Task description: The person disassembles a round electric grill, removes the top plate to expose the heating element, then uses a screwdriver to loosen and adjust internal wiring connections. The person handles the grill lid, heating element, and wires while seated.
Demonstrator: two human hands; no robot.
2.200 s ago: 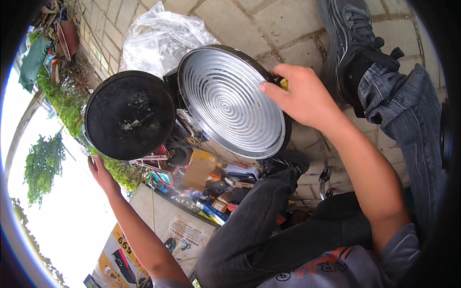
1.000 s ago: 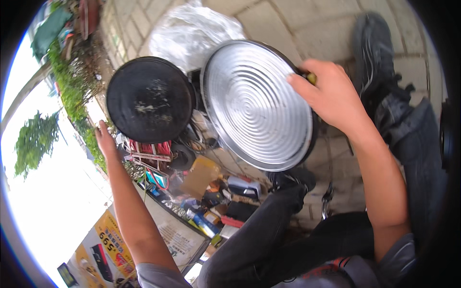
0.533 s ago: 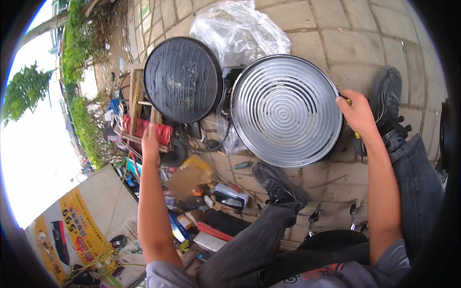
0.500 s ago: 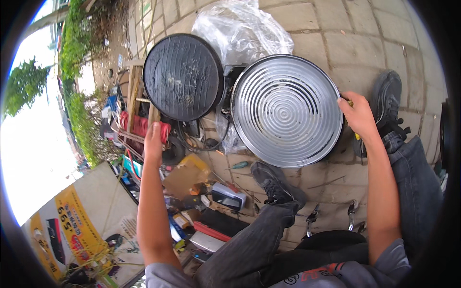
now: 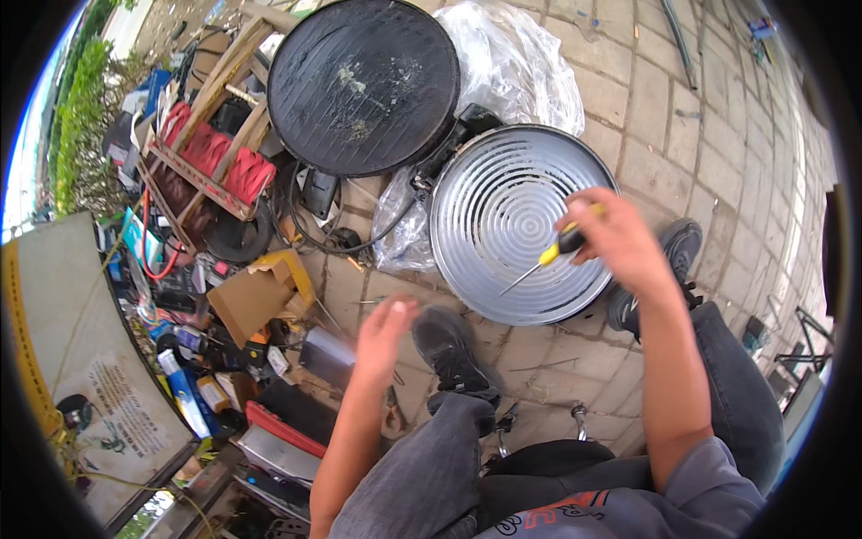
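Note:
An open round electric griddle lies on the paving, with a black scuffed plate point(image 5: 355, 85) at upper left, hinged to a silver plate point(image 5: 485, 216) with concentric rings. My right hand point(image 5: 611, 234) is over the silver plate's right side, gripping a yellow-and-black screwdriver point(image 5: 557, 247) whose thin shaft points down-left. My left hand point(image 5: 386, 328), fingers loosely apart with nothing visible in them, is below the plates beside my shoe point(image 5: 440, 346). A black cable point(image 5: 310, 229) loops from the hinge area, and crumpled clear plastic point(image 5: 512, 58) lies behind the griddle.
A wooden frame with red padding point(image 5: 220, 157) stands at left, among a jumbled heap of parts and an open cardboard box point(image 5: 251, 305). A pale board point(image 5: 103, 377) fills the lower left. A dark tube point(image 5: 678, 40) lies upper right. A seat point(image 5: 552, 458) is beneath me.
My right hand has left the rim and moved onto the silver plate with the screwdriver showing. My left hand has moved toward my shoe. The view has shifted, putting both plates higher.

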